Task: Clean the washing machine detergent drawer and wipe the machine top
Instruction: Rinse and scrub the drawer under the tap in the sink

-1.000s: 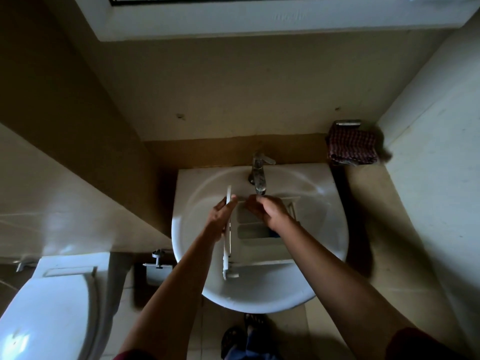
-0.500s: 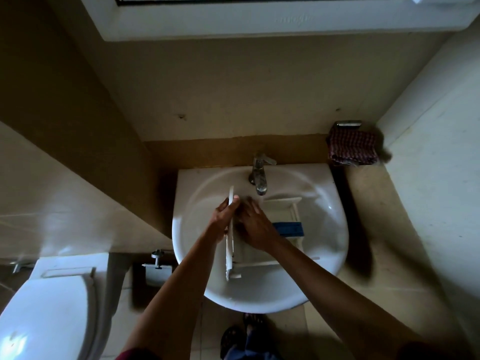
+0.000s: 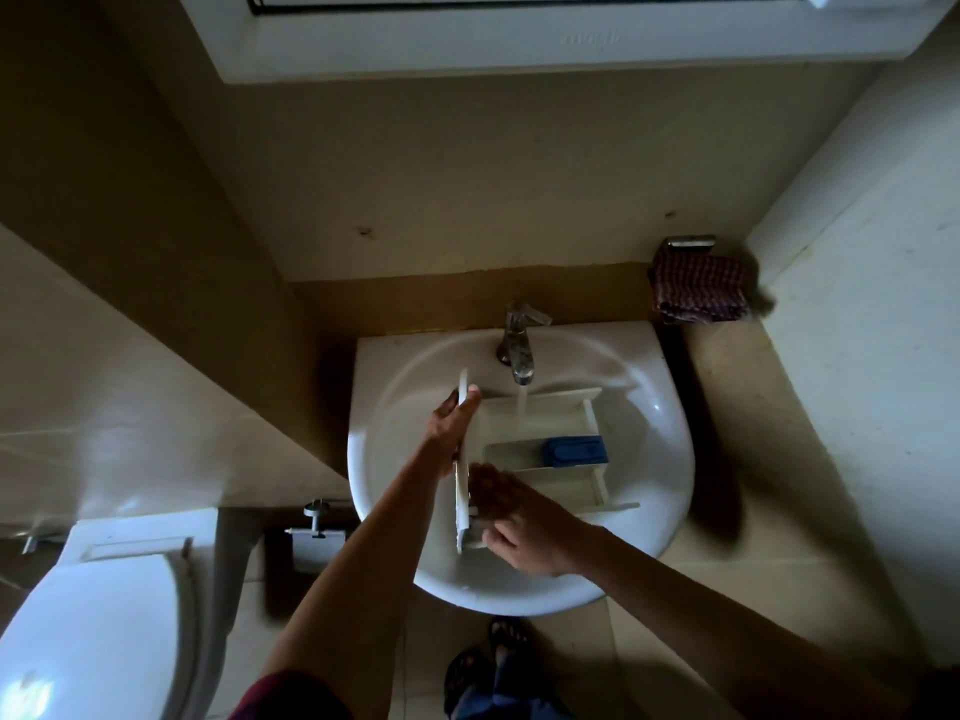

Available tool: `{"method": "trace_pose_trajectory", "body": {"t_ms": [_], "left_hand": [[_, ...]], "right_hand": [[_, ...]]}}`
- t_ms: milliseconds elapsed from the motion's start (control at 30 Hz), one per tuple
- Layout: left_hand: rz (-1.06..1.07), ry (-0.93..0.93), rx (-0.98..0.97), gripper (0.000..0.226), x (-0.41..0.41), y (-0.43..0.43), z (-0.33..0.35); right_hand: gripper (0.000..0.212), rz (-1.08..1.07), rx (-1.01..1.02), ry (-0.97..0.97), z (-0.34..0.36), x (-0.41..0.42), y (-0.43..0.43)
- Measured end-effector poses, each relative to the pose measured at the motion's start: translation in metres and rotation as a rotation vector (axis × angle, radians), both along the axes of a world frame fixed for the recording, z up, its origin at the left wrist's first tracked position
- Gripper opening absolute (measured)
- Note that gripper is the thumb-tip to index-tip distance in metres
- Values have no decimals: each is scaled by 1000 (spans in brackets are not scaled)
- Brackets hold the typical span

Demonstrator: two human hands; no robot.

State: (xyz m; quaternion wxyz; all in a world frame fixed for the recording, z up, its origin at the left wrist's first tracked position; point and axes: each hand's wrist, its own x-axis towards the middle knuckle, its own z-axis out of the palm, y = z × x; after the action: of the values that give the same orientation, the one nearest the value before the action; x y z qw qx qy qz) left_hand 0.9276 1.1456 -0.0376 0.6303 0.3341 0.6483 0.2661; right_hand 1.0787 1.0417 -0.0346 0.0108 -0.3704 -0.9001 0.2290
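- Gripping the front panel of the detergent drawer (image 3: 540, 444), left hand (image 3: 451, 428) has its fingers closed round the panel's upper edge, frame centre.
- right hand (image 3: 519, 522) open, fingers spread and blurred, touching the drawer's lower-left corner; grasping nothing that I can tell.
- Both forearms reach up from the bottom of the frame, converging over the sink (image 3: 670, 459).
- Drawer: white plastic, boxy, divided compartments, blue insert (image 3: 574, 450) at right; lies inside the basin under the tap (image 3: 519, 350).
- Thin water stream falls into the upper compartment.
- Sink glossy white, rounded; chrome tap; checked cloth (image 3: 698, 293) upper right; toilet (image 3: 93, 626) lower left.
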Motion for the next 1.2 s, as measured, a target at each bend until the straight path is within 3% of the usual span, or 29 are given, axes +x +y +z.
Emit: {"method": "trace_pose_trajectory", "body": {"t_ms": [133, 200, 300, 367, 533, 700, 867, 967, 1133, 1200], "left_hand": [[-30, 3, 6, 17, 2, 0, 5], [-25, 3, -8, 25, 3, -2, 9], [23, 30, -46, 69, 5, -2, 8], [85, 105, -56, 78, 3, -5, 11], [151, 264, -5, 76, -5, -6, 24], [111, 384, 64, 60, -11, -10, 50], [-75, 611, 136, 82, -13, -20, 73], [-133, 716, 185, 88, -13, -23, 91], [-108, 798, 257, 92, -7, -27, 116], [-90, 817, 283, 93, -4, -29, 123]], "right_hand": [[54, 5, -73, 20, 1, 20, -15], [52, -21, -101, 38, 3, 31, -15], [49, -88, -117, 89, -1, 47, -17], [45, -195, -131, 86, -3, 60, -17], [30, -438, -187, 3, -12, 89, -6], [12, -700, -303, 217, -6, 72, 12], [22, -1109, -568, 493, 18, 42, 58], [9, -1274, -749, 560, 26, 28, 82], [39, -1222, -684, 343, 41, 5, 106], [39, -1148, -616, 254, 42, 2, 112]]}}
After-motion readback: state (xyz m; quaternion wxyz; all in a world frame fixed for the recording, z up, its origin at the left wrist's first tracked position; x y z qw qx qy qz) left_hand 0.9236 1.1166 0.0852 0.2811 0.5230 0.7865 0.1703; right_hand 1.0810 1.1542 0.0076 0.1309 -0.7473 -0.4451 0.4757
